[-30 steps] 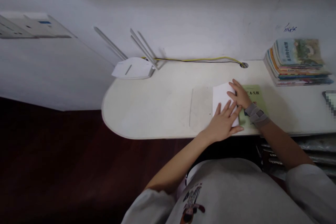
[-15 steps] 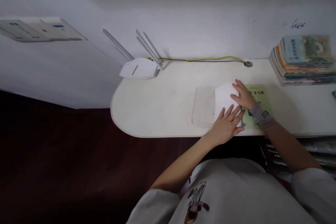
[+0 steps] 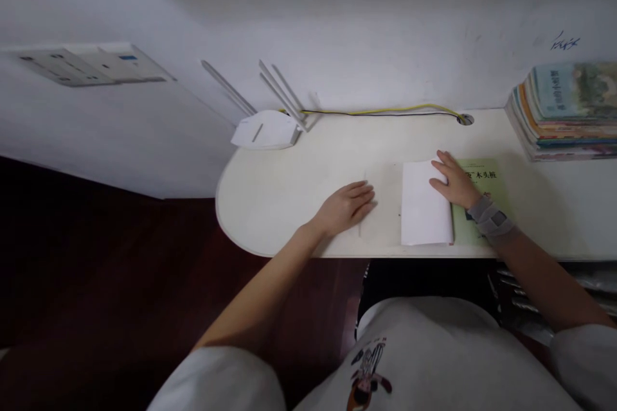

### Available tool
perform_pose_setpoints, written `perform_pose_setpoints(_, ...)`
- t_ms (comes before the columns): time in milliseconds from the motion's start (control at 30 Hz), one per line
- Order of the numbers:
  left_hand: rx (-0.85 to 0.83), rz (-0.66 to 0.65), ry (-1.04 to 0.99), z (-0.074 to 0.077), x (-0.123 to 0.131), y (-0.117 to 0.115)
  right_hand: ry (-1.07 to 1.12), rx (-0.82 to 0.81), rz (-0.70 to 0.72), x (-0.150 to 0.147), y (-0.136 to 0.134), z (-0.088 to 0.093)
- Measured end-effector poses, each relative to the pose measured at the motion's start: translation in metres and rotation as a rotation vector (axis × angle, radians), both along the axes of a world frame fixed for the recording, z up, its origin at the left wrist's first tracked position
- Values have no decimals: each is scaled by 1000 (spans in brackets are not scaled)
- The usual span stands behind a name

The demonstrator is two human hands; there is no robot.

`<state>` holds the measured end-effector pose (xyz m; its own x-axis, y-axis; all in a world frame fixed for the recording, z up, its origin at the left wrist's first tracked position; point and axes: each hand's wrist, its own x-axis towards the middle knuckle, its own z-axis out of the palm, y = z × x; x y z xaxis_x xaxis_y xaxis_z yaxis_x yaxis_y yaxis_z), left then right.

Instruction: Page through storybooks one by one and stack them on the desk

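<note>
A light green book [image 3: 504, 183] with dark printed characters lies on the white desk. A white sheet or flap [image 3: 424, 212] is folded over its left side. My right hand [image 3: 456, 183] rests with fingers spread on the flap's right edge and the green cover, and a grey band circles that wrist. To the left of the flap extends a clear plastic sheet [image 3: 383, 205], faint against the desk. My left hand [image 3: 346, 207] lies palm down over its left edge, fingers stretched out together; the thumb is hidden.
A white router [image 3: 267, 130] with raised antennas stands at the desk's left end. Yellow and black cables [image 3: 385, 110] run along the wall to a hole [image 3: 465, 119]. A stack of books [image 3: 554, 119] sits at the back right. The desk's front edge [image 3: 385, 258] is rounded on the left.
My left hand has left the white flap and moved left to the clear sheet's edge. The right hand stays on the flap and book. The view has shifted slightly.
</note>
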<state>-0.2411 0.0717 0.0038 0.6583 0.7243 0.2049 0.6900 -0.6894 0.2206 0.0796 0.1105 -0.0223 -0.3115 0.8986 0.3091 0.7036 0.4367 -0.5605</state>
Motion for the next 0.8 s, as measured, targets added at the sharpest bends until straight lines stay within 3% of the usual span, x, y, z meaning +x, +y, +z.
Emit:
perform_pose_setpoints(167, 6, -113, 126, 2, -2, 10, -36, 20, 6, -4, -4, 2)
perform_pose_setpoints(400, 50, -119, 190, 8, 6, 15, -36, 57, 11, -6, -9, 7)
perform_pose_setpoints(567, -4, -272, 191, 8, 8, 14, -43, 22, 2, -7, -10, 10)
perform_pose_setpoints(667, -42, -335, 221, 6, 13, 30, -46, 15, 9, -8, -12, 12)
perform_pose_setpoints(800, -51, -262, 252, 0, 28, 59, -63, -3, 17, -10, -13, 16)
